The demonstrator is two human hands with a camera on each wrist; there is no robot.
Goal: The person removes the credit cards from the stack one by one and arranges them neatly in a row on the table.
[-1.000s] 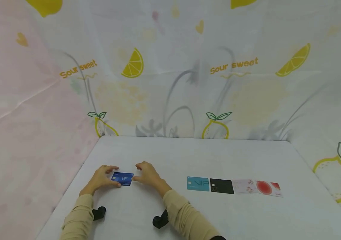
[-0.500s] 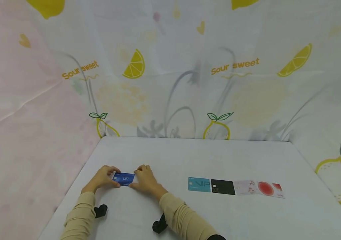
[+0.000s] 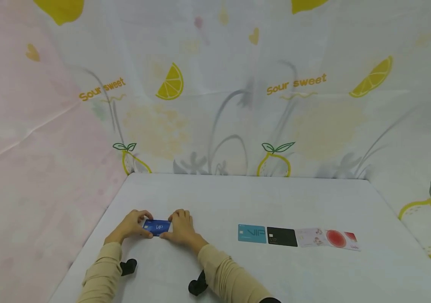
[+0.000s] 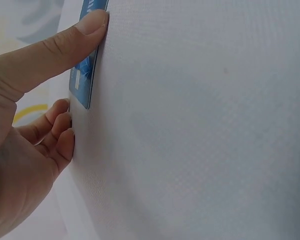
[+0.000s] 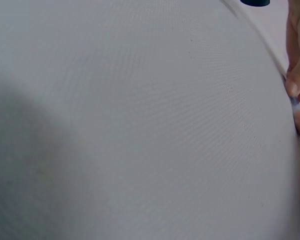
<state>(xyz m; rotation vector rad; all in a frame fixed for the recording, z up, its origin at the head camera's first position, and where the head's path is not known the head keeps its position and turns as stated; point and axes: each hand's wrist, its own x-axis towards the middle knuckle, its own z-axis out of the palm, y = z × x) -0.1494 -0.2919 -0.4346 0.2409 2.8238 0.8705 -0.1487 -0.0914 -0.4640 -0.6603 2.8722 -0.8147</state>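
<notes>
A blue VIP card (image 3: 157, 227) lies at the left of the white table, with a pale strip showing at its right end. My left hand (image 3: 133, 224) grips its left part, the thumb over the near edge and fingers bent toward the far corner. Close up in the left wrist view, the left thumb (image 4: 90, 25) presses on the card's long edge (image 4: 85, 75). At the other end my right hand (image 3: 182, 227) pinches the card, thumb at the near edge and fingertips at the far right corner. The right wrist view catches both thumbs at its right border.
A row of cards lies to the right: a teal VIP card (image 3: 251, 233), a black VIP card (image 3: 282, 237), a pale flowered card (image 3: 309, 237) and a card with a red circle (image 3: 336, 238). Behind the white table (image 3: 245, 277) hangs a lemon-print cloth (image 3: 223, 126).
My right hand has moved left onto the card's right end, its thumb and fingers closing on the edges. The left hand keeps its place. The row of cards has not moved.
</notes>
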